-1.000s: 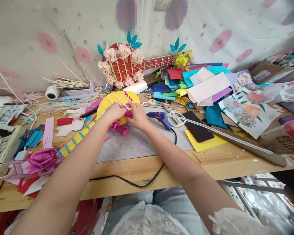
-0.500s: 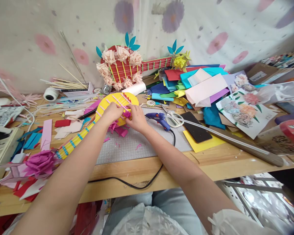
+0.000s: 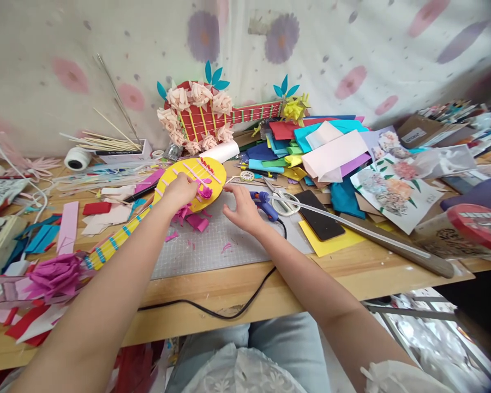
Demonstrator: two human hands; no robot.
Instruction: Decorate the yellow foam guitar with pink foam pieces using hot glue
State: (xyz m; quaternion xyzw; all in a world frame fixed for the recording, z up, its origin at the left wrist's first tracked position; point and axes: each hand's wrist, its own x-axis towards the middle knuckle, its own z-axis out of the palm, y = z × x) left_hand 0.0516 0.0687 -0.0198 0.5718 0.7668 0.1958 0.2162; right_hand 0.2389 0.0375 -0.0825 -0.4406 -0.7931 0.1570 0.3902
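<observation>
My left fingers (image 3: 191,184) pinched on small bright-pink rolled paper bud (image 3: 205,192). Flat yellow guitar shape (image 3: 179,170) under them. My right fingers (image 3: 238,195) spread apart, blue plastic glue gun (image 3: 267,207) just right of them.

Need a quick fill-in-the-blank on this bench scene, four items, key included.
The ____ hand covers part of the yellow guitar.
The glue gun beside the right hand has a ____ cord.
The rear guitar has a ____ body.
The phone lies partly on a ____ sheet.

Missing: left; black; red; yellow.
</observation>
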